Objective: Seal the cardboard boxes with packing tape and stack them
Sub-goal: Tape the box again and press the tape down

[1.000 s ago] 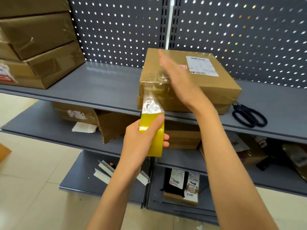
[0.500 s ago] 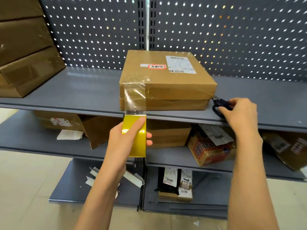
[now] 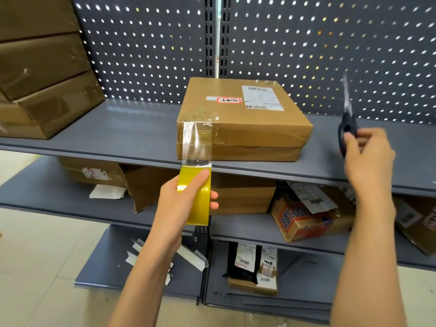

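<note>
a left hand [image 3: 186, 199] grips a yellow tape roll [image 3: 195, 197] below the shelf edge [image 3: 94, 149], keeping the clear strip taut off the cardboard box [image 3: 243, 128] on that shelf, while the right hand [image 3: 368, 159] holds black scissors [image 3: 346, 123] raised, blades up, apparently ready to cut.

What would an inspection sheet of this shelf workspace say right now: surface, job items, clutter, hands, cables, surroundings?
Surface: grey metal shelf, top tier in use.
Job's things: cardboard box on the shelf, clear tape strip stuck to its front left corner and running down to the yellow tape roll; stacked boxes at left.
Clutter: loose parcels and paper scraps on lower shelves.
Hands: left hand grips the roll; right hand holds scissors, lifted.
Cables: nothing seen.
Surroundings: perforated back panel, tiled floor.
</note>
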Available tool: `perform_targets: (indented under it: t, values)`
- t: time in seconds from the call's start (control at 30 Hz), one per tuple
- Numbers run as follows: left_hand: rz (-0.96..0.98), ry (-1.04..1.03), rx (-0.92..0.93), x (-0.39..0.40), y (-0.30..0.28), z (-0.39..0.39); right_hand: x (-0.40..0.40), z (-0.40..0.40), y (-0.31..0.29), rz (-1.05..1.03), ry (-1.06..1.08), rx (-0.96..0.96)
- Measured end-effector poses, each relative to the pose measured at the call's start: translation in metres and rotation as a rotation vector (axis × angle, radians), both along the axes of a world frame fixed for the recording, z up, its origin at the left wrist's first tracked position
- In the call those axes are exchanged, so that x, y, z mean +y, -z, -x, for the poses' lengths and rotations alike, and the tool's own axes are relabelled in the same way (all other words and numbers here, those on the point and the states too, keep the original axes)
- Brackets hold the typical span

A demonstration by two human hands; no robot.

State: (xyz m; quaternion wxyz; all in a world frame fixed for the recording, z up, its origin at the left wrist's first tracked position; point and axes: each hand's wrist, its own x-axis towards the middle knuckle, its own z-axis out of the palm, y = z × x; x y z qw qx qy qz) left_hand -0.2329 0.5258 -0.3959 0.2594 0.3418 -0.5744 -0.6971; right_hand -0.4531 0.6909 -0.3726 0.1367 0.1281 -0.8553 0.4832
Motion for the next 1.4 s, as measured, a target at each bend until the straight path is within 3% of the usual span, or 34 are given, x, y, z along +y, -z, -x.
perform_targets:
  t: [0.13,0.27,0.37,0.5,0.63,0.87,1.4]
  values:
    - [0.001,0.001,-0.003,0.002,-0.001,0.0,-0.011,-0.021,-0.03,0.132,-0.348,0.102]
    - [0.011,0.004,-0.004,0.002,-0.001,-0.001,-0.034,-0.052,-0.031,0.095,-0.611,0.1]
    - [0.016,0.007,-0.001,0.002,-0.002,-0.002,-0.042,-0.063,-0.027,-0.065,-0.718,0.048]
    - [0.006,0.008,0.01,0.002,-0.002,-0.003,-0.038,-0.063,-0.023,-0.226,-0.736,-0.051]
    - [-0.006,0.011,0.019,0.002,-0.001,-0.003,-0.023,-0.061,-0.023,-0.234,-0.761,-0.199]
    - [-0.014,0.005,0.023,0.004,-0.001,-0.002,-0.022,-0.056,-0.022,-0.344,-0.83,-0.278]
    - [-0.067,0.02,0.039,0.005,0.002,-0.003,-0.073,-0.046,-0.029,-0.38,-0.96,-0.164]
